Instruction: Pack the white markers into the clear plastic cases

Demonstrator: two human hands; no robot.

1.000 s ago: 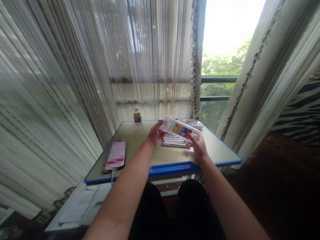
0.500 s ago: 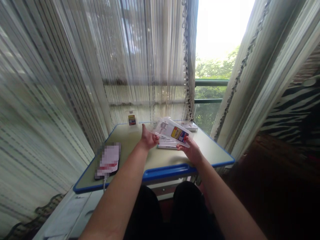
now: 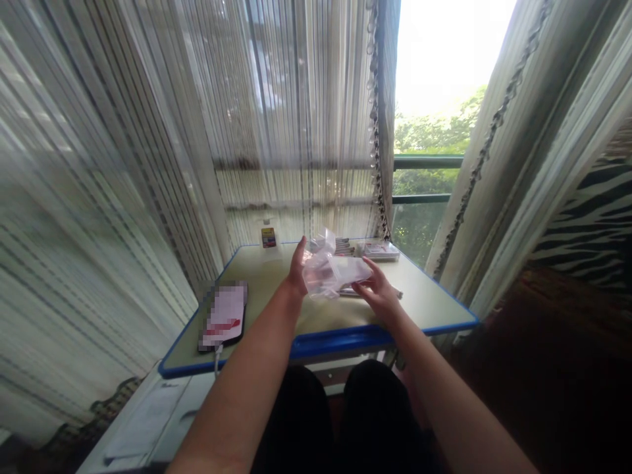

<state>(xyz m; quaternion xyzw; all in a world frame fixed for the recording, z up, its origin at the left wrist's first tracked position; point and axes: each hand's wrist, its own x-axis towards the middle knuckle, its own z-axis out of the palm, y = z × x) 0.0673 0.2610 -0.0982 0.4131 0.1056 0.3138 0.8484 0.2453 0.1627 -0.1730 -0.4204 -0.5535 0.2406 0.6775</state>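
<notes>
Both hands hold a crumpled clear plastic package just above the small blue-edged desk. My left hand is at the package's left end, palm turned toward it, fingers pointing up. My right hand pinches the package's right end from below. The package looks bent and blurred, with pale pink showing through. A few white markers lie on the desk under the hands, mostly hidden.
A phone with a cable lies at the desk's left front. A small bottle stands at the back edge. A flat pack lies at the back right. Curtains hang close on the left, back and right.
The package was flat with its yellow label facing me; now it is bent and crumpled between the hands. My left hand has turned upright against its left end.
</notes>
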